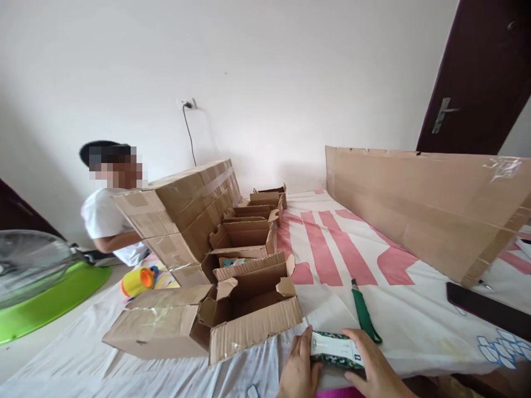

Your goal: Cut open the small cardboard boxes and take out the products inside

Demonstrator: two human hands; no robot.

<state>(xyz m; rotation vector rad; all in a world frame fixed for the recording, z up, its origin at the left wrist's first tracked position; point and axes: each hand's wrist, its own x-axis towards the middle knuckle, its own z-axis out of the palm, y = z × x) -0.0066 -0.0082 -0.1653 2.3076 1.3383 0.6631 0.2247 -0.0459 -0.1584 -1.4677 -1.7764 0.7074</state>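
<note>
At the near edge of the cloth-covered surface, a small box (336, 349) with a white label face and dark green patterned sides lies between my two hands. My left hand (299, 362) grips its left end, thumb in front and fingers at the back. Around the right end my right hand (369, 359) is closed, thumb and fingers on opposite sides. Just beyond my right hand lies a slim green object (363, 312) with a loop at its near end and a dark tip. An open cardboard box (255, 326) stands left of my hands.
Several open cardboard boxes (244, 235) run back in a row beside a tall taped carton stack (186, 215). A cardboard panel (410, 210) stands at right, near a black phone-like slab (489, 307). At left are a yellow toy (136, 282), a green fan (50, 298) and a person (110, 213).
</note>
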